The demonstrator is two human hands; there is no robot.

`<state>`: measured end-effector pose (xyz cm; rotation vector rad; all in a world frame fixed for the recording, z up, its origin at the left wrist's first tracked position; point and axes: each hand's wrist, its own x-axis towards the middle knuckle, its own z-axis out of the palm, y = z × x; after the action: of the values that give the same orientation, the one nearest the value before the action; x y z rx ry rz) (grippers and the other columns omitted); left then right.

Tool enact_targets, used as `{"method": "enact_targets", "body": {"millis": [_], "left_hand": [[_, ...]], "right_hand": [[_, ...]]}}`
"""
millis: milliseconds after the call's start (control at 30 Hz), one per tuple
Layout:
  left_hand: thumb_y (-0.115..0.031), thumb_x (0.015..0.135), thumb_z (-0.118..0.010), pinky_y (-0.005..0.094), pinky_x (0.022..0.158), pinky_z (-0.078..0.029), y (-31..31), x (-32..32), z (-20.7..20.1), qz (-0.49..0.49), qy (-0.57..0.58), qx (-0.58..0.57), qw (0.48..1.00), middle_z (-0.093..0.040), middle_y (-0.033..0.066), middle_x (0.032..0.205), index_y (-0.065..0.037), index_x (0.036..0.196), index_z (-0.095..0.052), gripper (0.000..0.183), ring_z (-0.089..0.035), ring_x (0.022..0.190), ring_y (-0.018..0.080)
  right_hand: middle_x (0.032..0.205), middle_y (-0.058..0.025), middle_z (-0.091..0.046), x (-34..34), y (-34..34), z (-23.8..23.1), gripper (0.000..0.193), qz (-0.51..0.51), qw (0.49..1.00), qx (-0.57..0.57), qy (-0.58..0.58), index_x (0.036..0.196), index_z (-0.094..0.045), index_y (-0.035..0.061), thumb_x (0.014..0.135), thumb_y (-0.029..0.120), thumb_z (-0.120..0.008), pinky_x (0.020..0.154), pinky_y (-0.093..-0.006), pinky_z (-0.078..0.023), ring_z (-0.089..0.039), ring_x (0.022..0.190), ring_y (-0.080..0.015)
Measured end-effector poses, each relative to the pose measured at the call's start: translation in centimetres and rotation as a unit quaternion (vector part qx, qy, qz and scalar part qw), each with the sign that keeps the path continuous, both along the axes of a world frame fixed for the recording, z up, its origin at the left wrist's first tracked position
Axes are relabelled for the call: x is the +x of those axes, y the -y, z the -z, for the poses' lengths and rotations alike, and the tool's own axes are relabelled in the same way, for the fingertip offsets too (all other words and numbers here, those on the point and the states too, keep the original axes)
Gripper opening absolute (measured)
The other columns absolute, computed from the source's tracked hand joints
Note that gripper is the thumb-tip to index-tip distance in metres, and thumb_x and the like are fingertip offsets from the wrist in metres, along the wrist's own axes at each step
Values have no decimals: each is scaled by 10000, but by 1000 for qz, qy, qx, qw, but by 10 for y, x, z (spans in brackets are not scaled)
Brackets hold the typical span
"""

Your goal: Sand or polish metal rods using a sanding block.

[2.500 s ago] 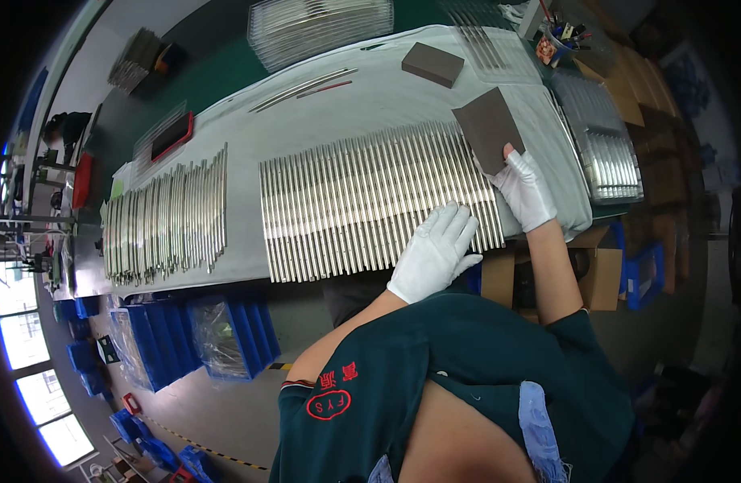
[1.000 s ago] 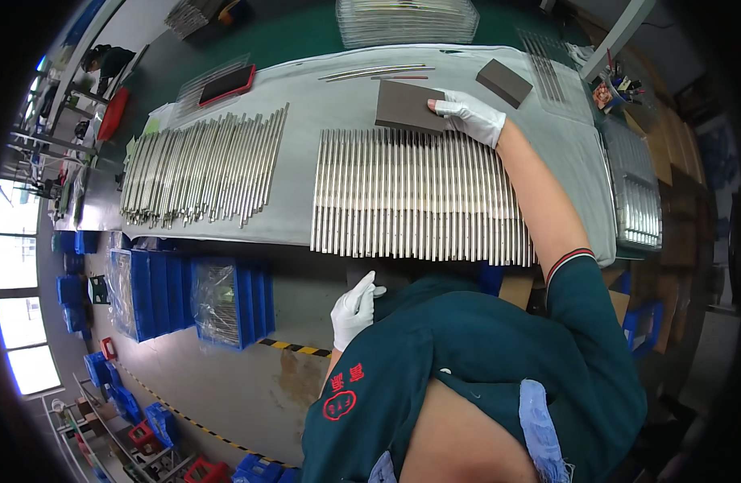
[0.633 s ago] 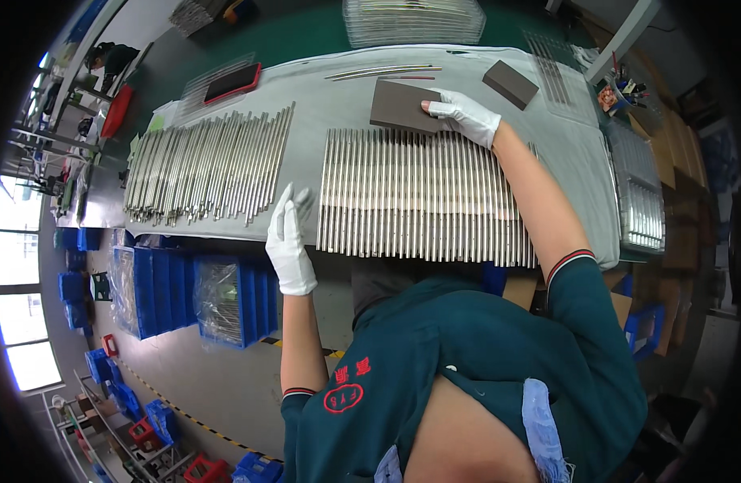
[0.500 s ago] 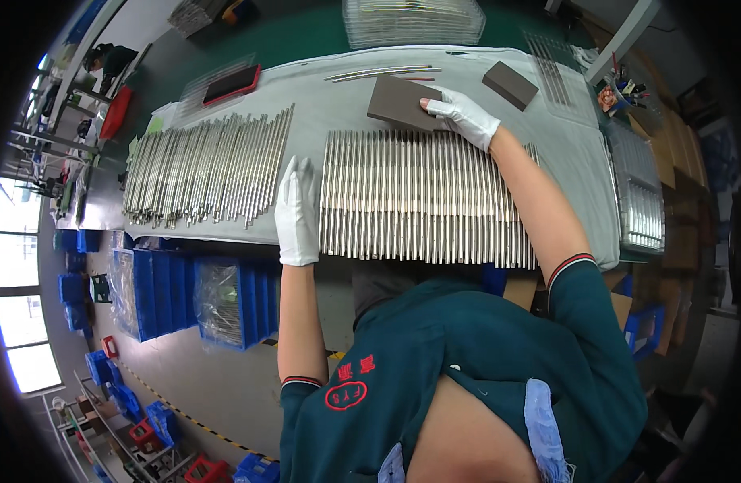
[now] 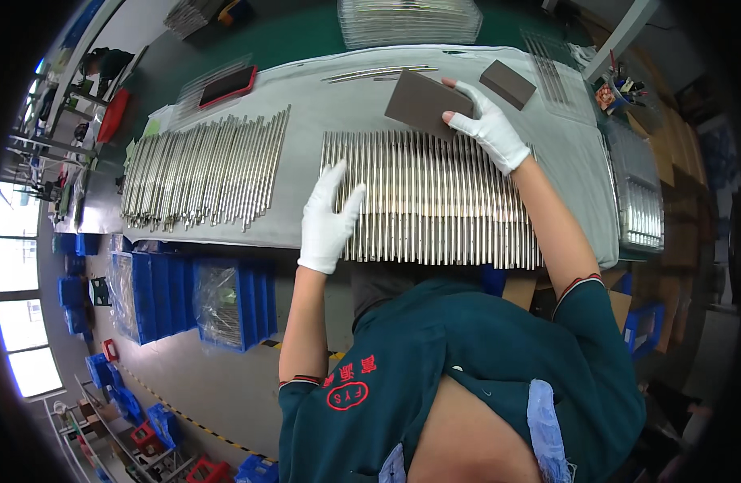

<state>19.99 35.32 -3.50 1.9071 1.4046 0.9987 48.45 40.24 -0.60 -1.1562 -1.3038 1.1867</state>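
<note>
A row of thin metal rods (image 5: 443,193) lies side by side in front of me, a paler band crossing its middle. At the row's left end rests my left hand (image 5: 329,221), white-gloved, with thumb and fingers spread and nothing held. My right hand (image 5: 487,125), also gloved with bare fingertips showing, grips the right side of a flat grey-brown block (image 5: 423,101). That block is tilted, over the far ends of the rods. Farther right lies a second grey-brown block (image 5: 509,84).
A looser batch of metal rods (image 5: 205,173) lies to the left on the cloth-covered table (image 5: 306,97). Behind are a red-rimmed black tray (image 5: 228,86), several thin strips (image 5: 378,73) and stacked clear trays (image 5: 411,22). Blue bins (image 5: 165,294) stand below at left.
My left hand has moved right, from beside the row onto its left end, and its thumb has spread. My right hand has shifted right and nearer, turning the block with it.
</note>
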Motion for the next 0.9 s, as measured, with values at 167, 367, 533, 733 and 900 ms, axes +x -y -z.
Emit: {"method": "enact_targets", "body": {"millis": [167, 367, 533, 733, 900], "left_hand": [[-441, 769, -697, 454, 1077, -309, 55, 48, -10, 234, -231, 100, 939, -519, 167, 1295, -5, 1261, -517, 682, -428, 1269, 350], [-288, 655, -773, 423, 1078, -314, 67, 57, 0, 213, -311, 134, 917, -484, 124, 1324, -38, 1311, -459, 770, -424, 1270, 308], [-226, 607, -793, 440, 1032, -359, 67, 55, 1, 233, -300, 154, 912, -506, 84, 1267, -115, 1264, -504, 726, -460, 1218, 301], [-415, 682, -713, 434, 1008, -387, 66, 52, 6, 251, -234, 180, 922, -569, 134, 1180, -111, 1147, -594, 567, -511, 1161, 310], [-406, 687, -709, 445, 994, -392, 65, 52, 0, 260, -233, 183, 919, -573, 163, 1168, -109, 1119, -603, 535, -528, 1142, 328]], "right_hand": [[1303, -70, -524, 37, 71, 3, 580, 70, 988, 35, 131, 1356, -465, 73, 826, 99, -701, 1022, -277, -365, -482, 1197, -159], [1258, -121, -586, 34, 115, 14, 599, 137, 966, 45, 213, 1361, -469, 149, 815, 138, -715, 956, -294, -428, -579, 1127, -207], [1200, -142, -617, 17, 117, 9, 622, 151, 939, 48, 306, 1366, -465, 192, 799, 122, -711, 885, -321, -480, -630, 1049, -285], [1225, -108, -610, 21, 120, 10, 607, 109, 948, 58, 293, 1357, -481, 195, 800, 77, -691, 907, -308, -474, -615, 1082, -263], [1289, -74, -584, 22, 107, -5, 539, 11, 987, -31, 155, 1334, -515, 152, 826, 23, -640, 996, -275, -407, -556, 1171, -183]]}}
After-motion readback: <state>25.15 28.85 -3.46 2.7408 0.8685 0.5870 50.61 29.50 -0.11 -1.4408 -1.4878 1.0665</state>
